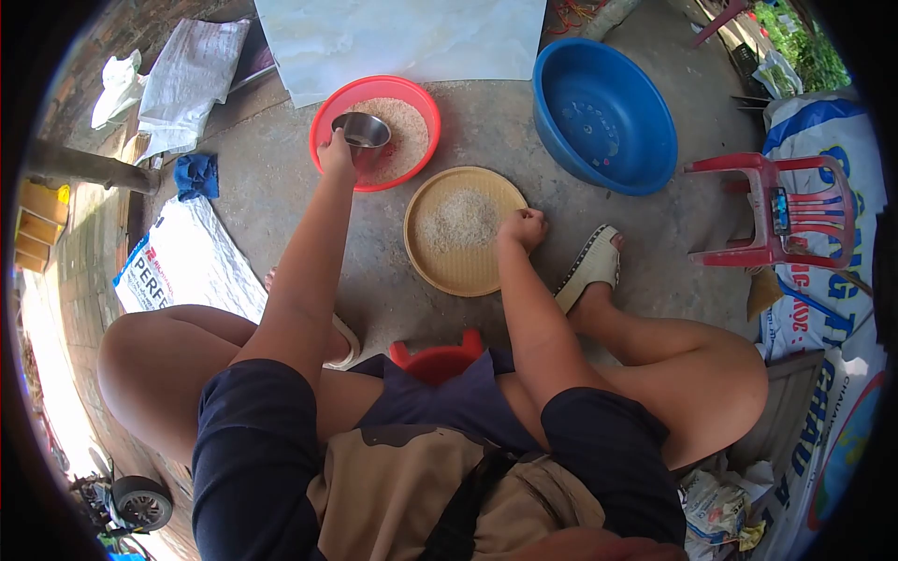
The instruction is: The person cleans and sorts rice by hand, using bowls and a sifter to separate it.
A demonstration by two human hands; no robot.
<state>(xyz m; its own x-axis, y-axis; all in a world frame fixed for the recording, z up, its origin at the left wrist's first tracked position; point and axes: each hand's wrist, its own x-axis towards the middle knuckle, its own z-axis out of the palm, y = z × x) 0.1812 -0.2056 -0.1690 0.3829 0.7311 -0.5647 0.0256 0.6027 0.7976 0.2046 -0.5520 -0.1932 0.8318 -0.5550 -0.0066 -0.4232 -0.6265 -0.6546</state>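
Observation:
My left hand (338, 154) grips the near edge of a small metal bowl (368, 131), which is tilted over a red basin (323, 168). Pale rice grains (402, 122) lie in that basin, to the right of and below the bowl. A round woven bamboo tray (435, 266) rests on the floor in front of me, with a heap of whitish rice (468, 220) in its middle. At the tray's right rim, my right hand (524, 227) is closed with its fingers curled round the edge.
A large blue basin (608, 168) stands at the upper right, beside a red plastic chair (776, 252). Behind the red basin lies a pale marbled sheet (402, 47). White printed sacks lie left (187, 262) and right (814, 318). I sit on a red stool (437, 363).

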